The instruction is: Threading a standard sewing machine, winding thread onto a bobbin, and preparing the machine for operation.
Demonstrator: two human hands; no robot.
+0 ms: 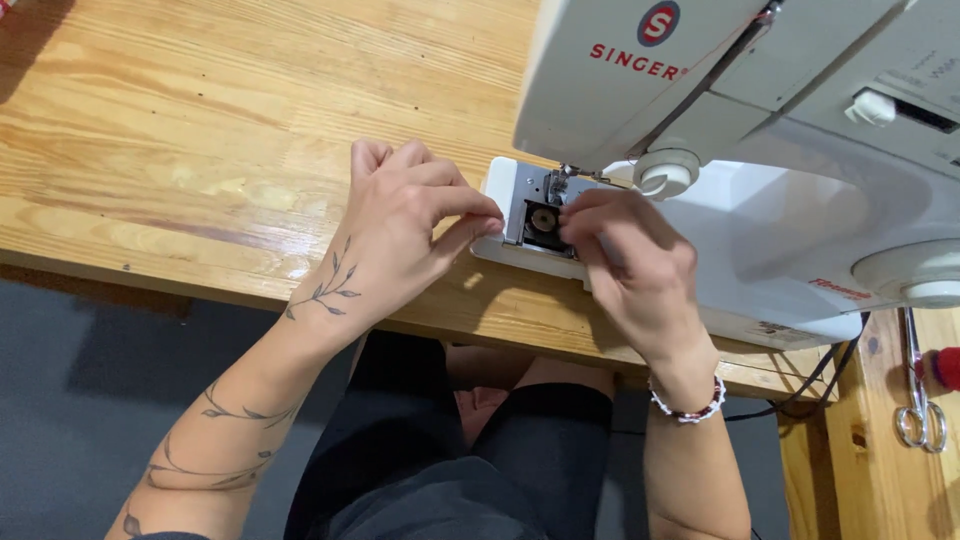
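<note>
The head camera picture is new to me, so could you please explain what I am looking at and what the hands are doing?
The picture comes from a camera on the person's head, looking down at their own two hands and lap. A white sewing machine stands on a wooden table. Under its needle, a small cover is off, so the dark round bobbin shows in its well. The left hand pinches at the well's left edge; what it pinches is too small to tell. The right hand has its fingertips at the well's right edge. Scissors lie at the far right, beside a red object that is cut off by the frame.
</note>
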